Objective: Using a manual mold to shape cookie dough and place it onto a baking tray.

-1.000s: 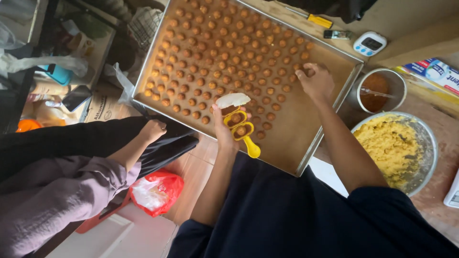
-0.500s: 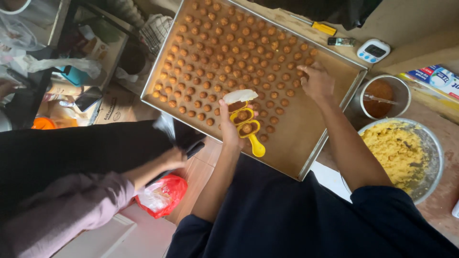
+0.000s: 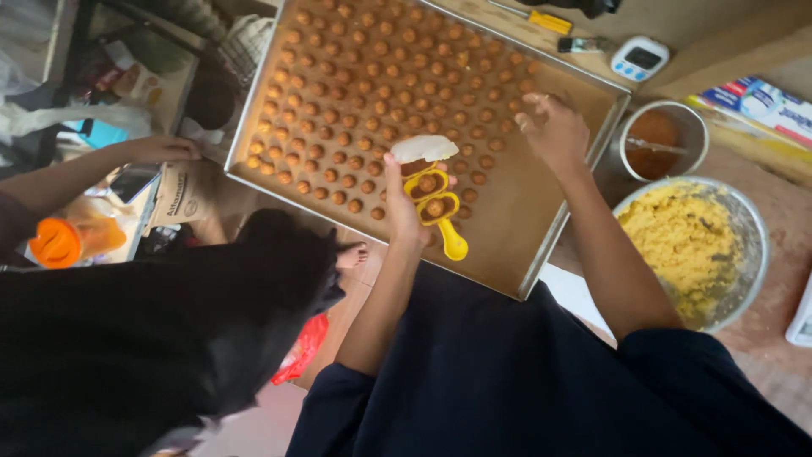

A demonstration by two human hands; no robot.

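Left hand: your left hand [image 3: 404, 203] pinches the yellow two-cup mould [image 3: 433, 206], grip pressed on its upper end; a pale lump of dough [image 3: 423, 148] sits at the mould's 12 o'clock, against your fingers.
Mould: it lies over the lower middle of the baking tray [image 3: 554, 237], handle pointing to 5 o'clock, both cups filled with brown balls.
Right hand: your right hand [image 3: 554, 131] hovers over the tray at the mould's 2 o'clock, fingers loosely curled; you hold nothing I can make out.
Tray: rows of small brown balls [image 3: 364, 93] cover its upper left; the lower right is bare.
Bench: a metal bowl of yellow crumbly filling [image 3: 685, 245] sits at the tray's 4 o'clock, a cup of brown powder [image 3: 655, 140] at 3 o'clock.
Change: your hands and the mould stay where they were half a second ago.
Other person: their hand [image 3: 161, 150], low by the red bag before, now rests at the tray's 9 o'clock.
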